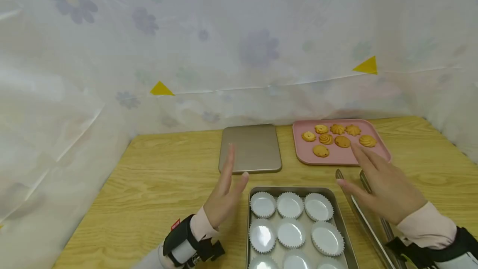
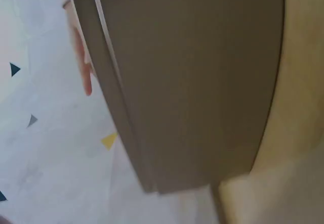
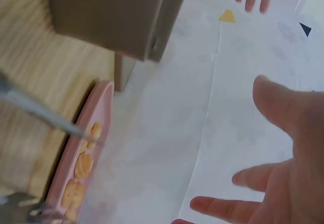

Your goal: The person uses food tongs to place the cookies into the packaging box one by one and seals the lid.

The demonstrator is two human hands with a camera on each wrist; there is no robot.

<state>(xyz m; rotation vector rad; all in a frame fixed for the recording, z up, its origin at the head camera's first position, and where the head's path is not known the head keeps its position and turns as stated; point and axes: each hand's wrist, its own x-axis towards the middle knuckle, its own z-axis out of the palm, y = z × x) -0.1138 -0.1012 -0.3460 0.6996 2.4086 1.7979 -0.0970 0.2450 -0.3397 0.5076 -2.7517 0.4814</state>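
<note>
Beside the left edge of a metal baking tray (image 1: 252, 244), my left hand (image 1: 224, 198) hovers with its fingers straight and nothing held. Several white fluted cups (image 1: 291, 233) stand in rows inside that tray. My right hand (image 1: 388, 186), fingers extended and apart, hovers above metal tongs (image 1: 362, 215) on the tray's right. No contact between this hand and the tongs shows. The tray's outer side (image 2: 192, 82) fills much of the left wrist view. The right wrist view shows the right hand's spread fingers, with the tongs (image 3: 45, 115) blurred at the left.
A pink tray (image 1: 306, 159) with several cookies (image 1: 342, 141) lies at the back right of the wooden table (image 1: 168, 177). Left of it sits a flat, square grey-brown metal pan (image 1: 250, 148). A patterned sheet (image 1: 224, 53) hangs behind the table.
</note>
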